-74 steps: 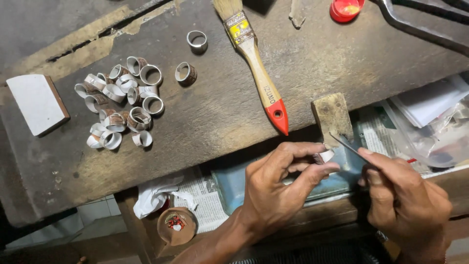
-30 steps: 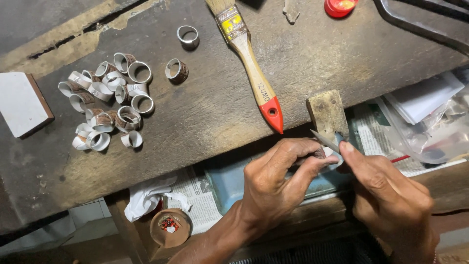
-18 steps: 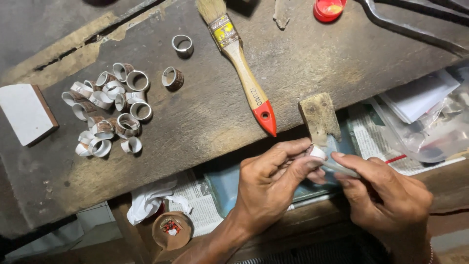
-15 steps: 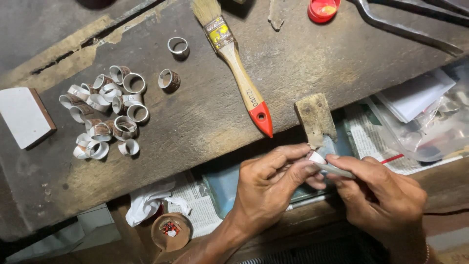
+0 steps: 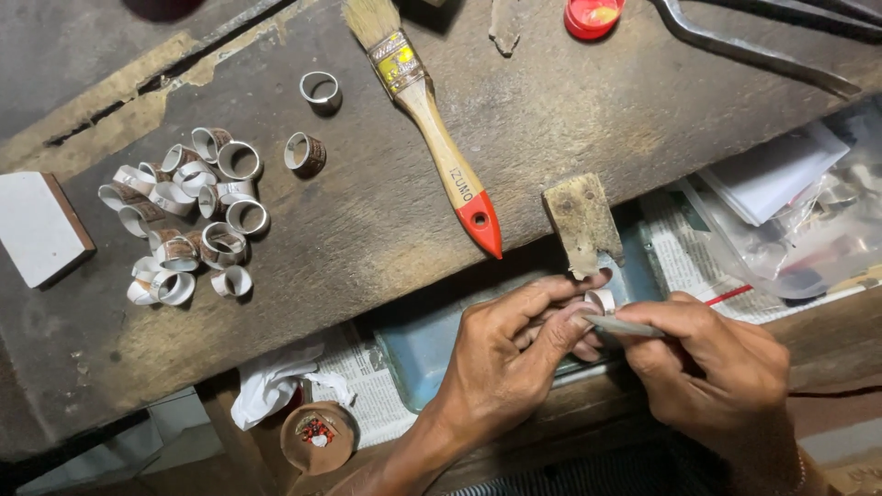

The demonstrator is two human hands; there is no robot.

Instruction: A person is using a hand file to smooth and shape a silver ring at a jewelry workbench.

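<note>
My left hand pinches a small silver ring just below a wooden bench peg that sticks out from the workbench edge. My right hand grips a thin metal file, its tip laid against the ring. Both hands meet below the peg, over a blue-grey tray.
A pile of several silver rings lies at the left of the worn wooden bench, with two loose rings nearby. A red-tipped paintbrush, white block, red cap, newspaper, plastic bags and crumpled tissue surround.
The view has shifted, so the bench items sit slightly lower and left. My hands stay together at the peg; the file has slid along the ring and now lies flatter.
</note>
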